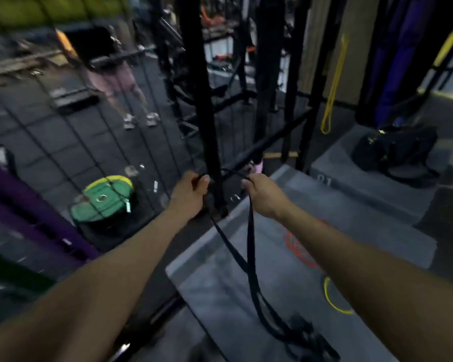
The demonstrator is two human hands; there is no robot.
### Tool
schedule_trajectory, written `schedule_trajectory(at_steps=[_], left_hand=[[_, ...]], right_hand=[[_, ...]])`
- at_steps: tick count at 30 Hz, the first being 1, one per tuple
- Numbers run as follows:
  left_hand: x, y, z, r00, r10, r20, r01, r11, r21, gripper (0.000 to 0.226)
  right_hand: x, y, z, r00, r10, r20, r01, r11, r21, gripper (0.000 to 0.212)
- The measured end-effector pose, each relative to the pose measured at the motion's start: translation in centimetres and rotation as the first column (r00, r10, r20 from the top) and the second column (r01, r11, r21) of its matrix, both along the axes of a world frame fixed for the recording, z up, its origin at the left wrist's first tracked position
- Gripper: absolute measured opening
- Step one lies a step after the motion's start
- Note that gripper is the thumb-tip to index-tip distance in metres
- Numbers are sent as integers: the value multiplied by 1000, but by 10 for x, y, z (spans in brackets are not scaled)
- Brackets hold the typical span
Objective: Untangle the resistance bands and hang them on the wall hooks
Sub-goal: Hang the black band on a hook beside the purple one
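The black resistance band (250, 246) hangs beside the black rack upright (207, 100), its top stretched between both hands, likely to open the loop for hanging. The left hand (190, 190) and right hand (262, 194) each curl closed around it. Its tail trails onto the grey platform (311, 205) below the upright, where red (296, 246) and yellow bands (332, 301) lie.

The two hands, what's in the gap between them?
In the head view, a black upright rack post stands between the left hand and right hand, both gripping the black resistance band.
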State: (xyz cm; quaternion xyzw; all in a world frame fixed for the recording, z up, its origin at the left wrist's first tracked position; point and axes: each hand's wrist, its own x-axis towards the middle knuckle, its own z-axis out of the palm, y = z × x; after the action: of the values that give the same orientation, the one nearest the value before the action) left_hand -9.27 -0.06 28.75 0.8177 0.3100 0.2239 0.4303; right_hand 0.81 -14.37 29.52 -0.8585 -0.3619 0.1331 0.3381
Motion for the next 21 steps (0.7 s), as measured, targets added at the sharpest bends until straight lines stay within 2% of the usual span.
schedule_trajectory(at_steps=[3, 5, 6, 8, 12, 15, 18, 21], left_hand=[[-22, 22, 62, 987, 56, 149, -43, 995, -89, 16], [-35, 34, 100, 972, 73, 222, -53, 994, -97, 20], [-41, 39, 119, 964, 77, 254, -57, 995, -85, 17], [-51, 47, 155, 946, 93, 310, -70, 994, -86, 12], [-72, 71, 219, 913, 107, 393, -77, 993, -91, 14], [-82, 86, 260, 881, 135, 453, -105, 990, -91, 21], [-88, 96, 299, 827, 139, 544, -88, 989, -119, 19], [-93, 110, 335, 784, 132, 607, -71, 990, -123, 18]], right_hand=[[-14, 38, 54, 993, 81, -81, -70, 990, 126, 30], [-22, 60, 91, 969, 103, -225, -48, 970, 237, 34], [-26, 69, 108, 961, 114, -251, -42, 960, 276, 34], [-32, 84, 144, 980, 142, -141, -95, 951, 295, 34], [-48, 109, 213, 975, 220, 29, -213, 892, 399, 31], [-59, 129, 256, 949, 312, -33, -242, 795, 556, 27], [-73, 146, 300, 943, 332, 16, -269, 733, 624, 27], [-86, 160, 338, 943, 333, 7, -230, 634, 739, 15]])
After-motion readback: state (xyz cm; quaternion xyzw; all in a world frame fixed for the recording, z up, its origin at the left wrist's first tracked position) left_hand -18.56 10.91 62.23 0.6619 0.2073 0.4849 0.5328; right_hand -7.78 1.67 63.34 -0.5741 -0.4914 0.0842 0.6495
